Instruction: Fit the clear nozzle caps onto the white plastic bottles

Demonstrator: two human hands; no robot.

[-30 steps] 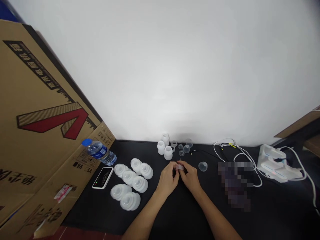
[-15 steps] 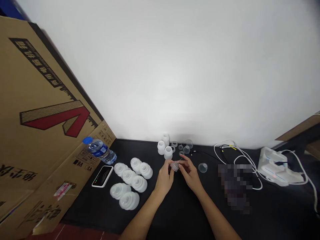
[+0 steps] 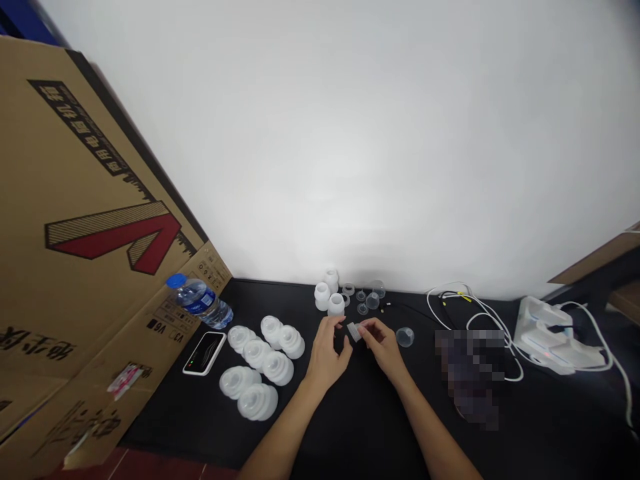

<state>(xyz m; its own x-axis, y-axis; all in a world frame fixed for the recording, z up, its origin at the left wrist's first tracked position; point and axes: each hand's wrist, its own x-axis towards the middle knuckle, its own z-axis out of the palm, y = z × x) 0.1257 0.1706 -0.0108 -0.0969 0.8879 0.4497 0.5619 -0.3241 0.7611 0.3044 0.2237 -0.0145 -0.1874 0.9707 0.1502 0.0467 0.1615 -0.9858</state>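
Two bare hands near the front-centre of the black surface [image 3: 365, 420]: right hand [image 3: 381, 347] pinching a small translucent plastic piece [image 3: 354, 331] between its fingers; left hand [image 3: 327, 353] half open, holding nothing, fingertips just beside a white plastic cup [image 3: 336, 305]. Ribbed white plastic parts [image 3: 257, 355] lie toward the left; small clear cups [image 3: 372, 301] sit toward the back edge.

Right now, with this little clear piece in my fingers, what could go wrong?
The small clear plastic piece at your right hand could slip and be hard to spot on the black tabletop. Your left hand is close to the upright white plastic part, which might get knocked over.
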